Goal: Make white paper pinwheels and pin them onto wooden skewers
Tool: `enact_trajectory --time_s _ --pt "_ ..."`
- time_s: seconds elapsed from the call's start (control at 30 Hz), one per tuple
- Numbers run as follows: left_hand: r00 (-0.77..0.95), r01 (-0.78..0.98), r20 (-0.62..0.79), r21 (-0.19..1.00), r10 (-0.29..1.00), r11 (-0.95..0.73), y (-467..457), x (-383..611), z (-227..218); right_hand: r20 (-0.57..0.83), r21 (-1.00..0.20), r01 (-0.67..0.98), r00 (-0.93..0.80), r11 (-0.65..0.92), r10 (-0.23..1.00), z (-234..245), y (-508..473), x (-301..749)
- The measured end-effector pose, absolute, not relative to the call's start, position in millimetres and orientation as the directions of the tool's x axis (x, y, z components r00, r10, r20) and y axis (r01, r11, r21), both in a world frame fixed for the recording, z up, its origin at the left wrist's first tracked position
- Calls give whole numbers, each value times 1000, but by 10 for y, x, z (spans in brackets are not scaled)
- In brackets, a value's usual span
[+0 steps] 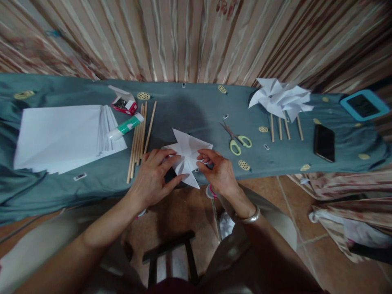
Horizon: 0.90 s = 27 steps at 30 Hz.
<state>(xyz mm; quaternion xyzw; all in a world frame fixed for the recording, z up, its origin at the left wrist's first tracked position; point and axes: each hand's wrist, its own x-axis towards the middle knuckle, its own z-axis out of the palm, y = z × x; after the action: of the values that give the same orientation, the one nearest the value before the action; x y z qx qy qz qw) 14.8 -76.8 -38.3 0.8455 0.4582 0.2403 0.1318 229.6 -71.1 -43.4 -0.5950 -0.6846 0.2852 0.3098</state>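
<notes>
A folded white paper pinwheel lies at the table's near edge, its pointed blades spread. My left hand grips it from the left, fingers on top and thumb toward the lower blade. From the right, my right hand pinches a blade between thumb and fingers. Several wooden sticks rest just left of the pinwheel. Scissors with pale green handles lie to its right, blades pointing away. The undersides of the pinwheel and some fingertips are hidden.
On the left sit a stack of white paper, a green-and-white glue stick and an opened red box of small metal pieces. Finished pinwheels on sticks, a phone and a blue-framed device lie right. A curtain hangs behind.
</notes>
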Motion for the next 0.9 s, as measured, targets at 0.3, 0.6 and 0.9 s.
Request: enact_trajectory --time_s 0.3,0.6,0.9 --pt "491 699 285 436 823 -567 -792 131 -390 70 -815 569 -95 112 993 -433 -763 2371" --pt "541 685 298 386 787 -617 -802 160 -400 212 -814 500 -218 295 953 -440 -829 2430" --pt "559 690 260 381 787 -616 -804 197 -414 198 -791 532 -245 302 949 -439 -803 2419"
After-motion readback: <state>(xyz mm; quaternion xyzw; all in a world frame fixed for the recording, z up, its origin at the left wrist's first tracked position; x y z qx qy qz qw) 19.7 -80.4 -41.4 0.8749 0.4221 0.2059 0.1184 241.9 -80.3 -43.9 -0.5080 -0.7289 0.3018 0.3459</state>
